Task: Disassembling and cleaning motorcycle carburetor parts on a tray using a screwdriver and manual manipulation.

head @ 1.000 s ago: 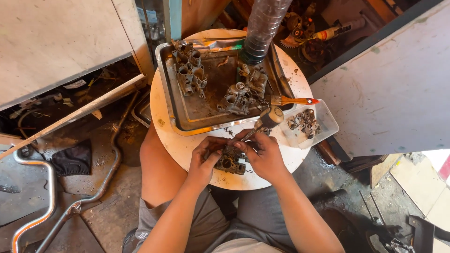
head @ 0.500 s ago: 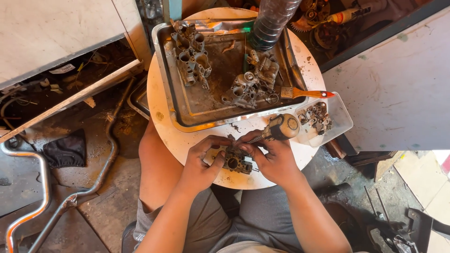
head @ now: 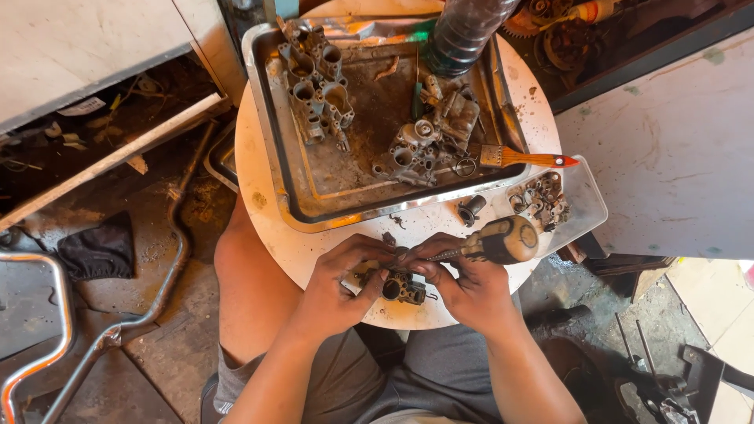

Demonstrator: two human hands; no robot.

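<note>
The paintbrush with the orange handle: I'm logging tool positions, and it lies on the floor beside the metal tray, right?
Not the floor. In the head view the paintbrush lies on the round white table, its bristles over the metal tray rim.

Two bare forearms reach forward and converge. The left hand (head: 336, 292) and right hand (head: 463, 284) sit close together, fingers curled inward, fingertips apparently touching.

Near me I see one small white label (head: 82, 106), a slim rectangle lying among the clutter on the shelf (head: 118, 157) to my left. I see no packages, signs or screens anywhere else.
</note>
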